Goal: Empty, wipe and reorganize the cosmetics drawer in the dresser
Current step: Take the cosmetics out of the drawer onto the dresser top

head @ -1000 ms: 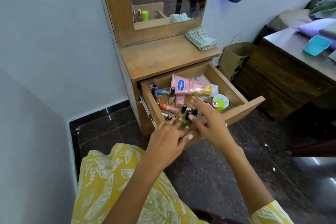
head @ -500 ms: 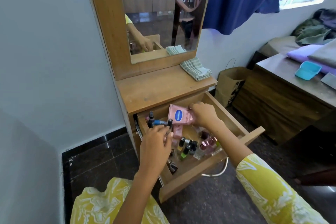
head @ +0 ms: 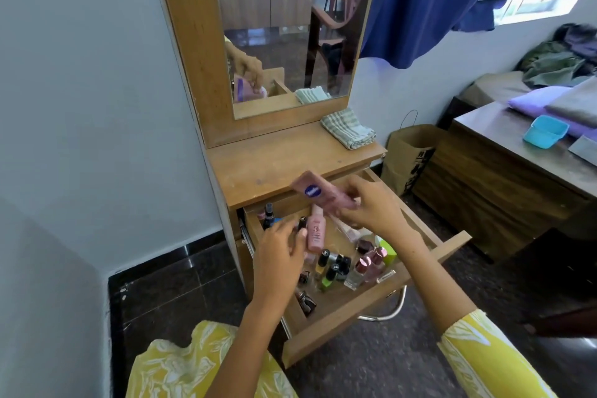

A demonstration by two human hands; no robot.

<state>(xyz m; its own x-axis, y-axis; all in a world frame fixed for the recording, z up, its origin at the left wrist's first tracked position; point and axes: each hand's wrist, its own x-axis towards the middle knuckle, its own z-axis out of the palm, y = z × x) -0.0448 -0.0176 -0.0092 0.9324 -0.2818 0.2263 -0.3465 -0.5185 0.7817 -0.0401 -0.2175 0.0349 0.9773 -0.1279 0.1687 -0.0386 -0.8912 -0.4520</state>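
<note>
Right hand (head: 371,208) pinches pink squeeze tube with blue oval logo (head: 318,192), lifted clear above open wooden drawer (head: 449,244), likely for emptying. Left hand (head: 279,255), fingers loosely curled, reaches smaller pink bottle (head: 315,231) inside; grip unclear.

- Your single head camera looks forward and down, from above and close in front, at the open wooden drawer (head: 449,245).
- The tall wall mirror (head: 284,26) faces you.

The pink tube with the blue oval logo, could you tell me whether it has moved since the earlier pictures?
Yes. The pink tube lay inside the drawer; now the right hand holds it up, above the drawer's back edge, toward the dresser top.
</note>
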